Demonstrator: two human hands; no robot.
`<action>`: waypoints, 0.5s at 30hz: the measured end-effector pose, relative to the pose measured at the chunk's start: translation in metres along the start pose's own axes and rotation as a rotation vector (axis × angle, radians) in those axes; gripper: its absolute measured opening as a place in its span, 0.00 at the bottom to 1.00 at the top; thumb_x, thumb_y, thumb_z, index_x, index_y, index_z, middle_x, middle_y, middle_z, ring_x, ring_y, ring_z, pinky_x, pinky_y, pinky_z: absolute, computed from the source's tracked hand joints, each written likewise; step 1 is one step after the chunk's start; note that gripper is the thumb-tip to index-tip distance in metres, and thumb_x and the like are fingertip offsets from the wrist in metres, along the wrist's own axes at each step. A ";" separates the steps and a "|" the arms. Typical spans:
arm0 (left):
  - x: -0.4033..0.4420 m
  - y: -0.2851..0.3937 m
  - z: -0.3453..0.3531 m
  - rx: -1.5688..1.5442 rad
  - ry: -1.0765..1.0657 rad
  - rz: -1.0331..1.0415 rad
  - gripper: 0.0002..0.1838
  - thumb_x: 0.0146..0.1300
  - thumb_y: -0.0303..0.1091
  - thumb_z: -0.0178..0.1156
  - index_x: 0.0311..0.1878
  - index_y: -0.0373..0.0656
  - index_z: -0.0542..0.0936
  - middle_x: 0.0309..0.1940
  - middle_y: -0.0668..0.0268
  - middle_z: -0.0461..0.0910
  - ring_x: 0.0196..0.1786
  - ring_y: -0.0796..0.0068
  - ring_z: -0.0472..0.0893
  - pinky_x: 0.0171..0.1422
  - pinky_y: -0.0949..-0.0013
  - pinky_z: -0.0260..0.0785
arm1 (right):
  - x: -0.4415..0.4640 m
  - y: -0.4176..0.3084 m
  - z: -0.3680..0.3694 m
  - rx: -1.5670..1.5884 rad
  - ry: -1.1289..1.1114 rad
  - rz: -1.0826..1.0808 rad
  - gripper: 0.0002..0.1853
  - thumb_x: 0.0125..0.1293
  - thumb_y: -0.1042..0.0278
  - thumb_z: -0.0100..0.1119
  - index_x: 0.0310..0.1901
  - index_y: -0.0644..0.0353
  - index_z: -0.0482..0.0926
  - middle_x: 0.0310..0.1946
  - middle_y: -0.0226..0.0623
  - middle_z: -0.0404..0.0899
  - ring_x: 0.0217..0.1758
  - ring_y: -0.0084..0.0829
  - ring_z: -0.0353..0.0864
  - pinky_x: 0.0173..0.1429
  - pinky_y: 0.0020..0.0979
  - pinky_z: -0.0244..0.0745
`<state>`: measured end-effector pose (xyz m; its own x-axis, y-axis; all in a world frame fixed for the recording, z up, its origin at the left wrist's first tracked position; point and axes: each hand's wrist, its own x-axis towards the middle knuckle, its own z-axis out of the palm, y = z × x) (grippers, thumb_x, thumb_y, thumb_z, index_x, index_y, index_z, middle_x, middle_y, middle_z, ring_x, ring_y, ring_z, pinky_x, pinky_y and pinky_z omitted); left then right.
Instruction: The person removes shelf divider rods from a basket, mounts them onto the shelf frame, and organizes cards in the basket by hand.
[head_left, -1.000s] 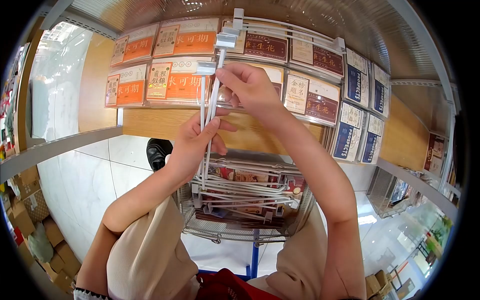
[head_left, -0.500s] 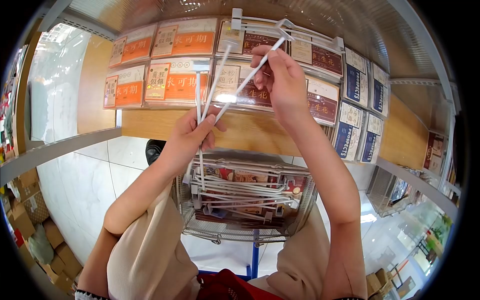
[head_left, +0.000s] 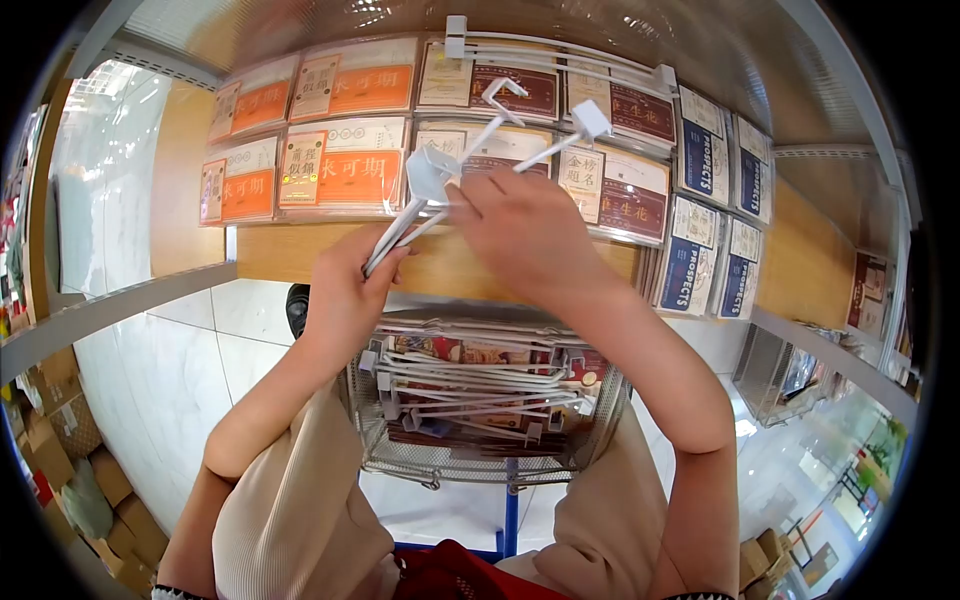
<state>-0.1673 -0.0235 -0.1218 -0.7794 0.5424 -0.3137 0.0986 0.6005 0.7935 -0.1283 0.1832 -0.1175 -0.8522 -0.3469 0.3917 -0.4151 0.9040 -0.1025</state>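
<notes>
Two hands, three white hooks, four orange packs

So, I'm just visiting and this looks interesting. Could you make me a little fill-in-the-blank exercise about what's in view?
1. The rods held in the left hand are ____ in colour.
2. The hand nearer the blue packs is the person's ____ one.
3. Those blue packs carry the large printed word ____.
4. The large coloured panels on the leftmost packs are ____.

Missing words, in order: white; right; PROSPECTS; orange.
</notes>
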 end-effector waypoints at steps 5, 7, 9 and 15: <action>0.000 -0.002 0.005 -0.276 0.174 0.067 0.10 0.69 0.29 0.49 0.47 0.34 0.76 0.39 0.57 0.82 0.36 0.71 0.81 0.40 0.71 0.73 | -0.009 0.006 -0.004 -0.006 -0.278 0.073 0.05 0.48 0.76 0.57 0.28 0.58 0.78 0.26 0.31 0.74 0.29 0.28 0.79 0.28 0.30 0.74; 0.003 0.010 -0.002 -0.578 0.306 0.112 0.13 0.72 0.30 0.46 0.52 0.32 0.72 0.45 0.53 0.80 0.43 0.66 0.82 0.47 0.70 0.75 | -0.015 0.022 -0.005 0.050 -0.171 0.169 0.06 0.46 0.78 0.56 0.28 0.58 0.78 0.26 0.33 0.75 0.29 0.32 0.80 0.30 0.33 0.76; -0.001 0.016 -0.018 -0.581 0.328 0.120 0.15 0.72 0.31 0.44 0.56 0.31 0.68 0.48 0.49 0.78 0.47 0.63 0.81 0.50 0.66 0.76 | -0.019 0.047 -0.004 0.064 -0.062 0.234 0.07 0.46 0.78 0.57 0.30 0.58 0.79 0.27 0.34 0.76 0.30 0.36 0.80 0.31 0.35 0.76; -0.005 0.013 -0.021 -0.634 0.307 0.055 0.15 0.72 0.30 0.43 0.57 0.31 0.66 0.49 0.48 0.77 0.47 0.63 0.82 0.49 0.68 0.77 | -0.017 0.108 0.016 -0.069 0.027 0.434 0.10 0.50 0.79 0.56 0.34 0.57 0.82 0.30 0.38 0.78 0.32 0.43 0.81 0.34 0.38 0.78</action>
<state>-0.1756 -0.0310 -0.0993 -0.9320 0.3161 -0.1774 -0.1640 0.0687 0.9841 -0.1640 0.2827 -0.1499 -0.9338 0.0746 0.3499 0.0025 0.9794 -0.2020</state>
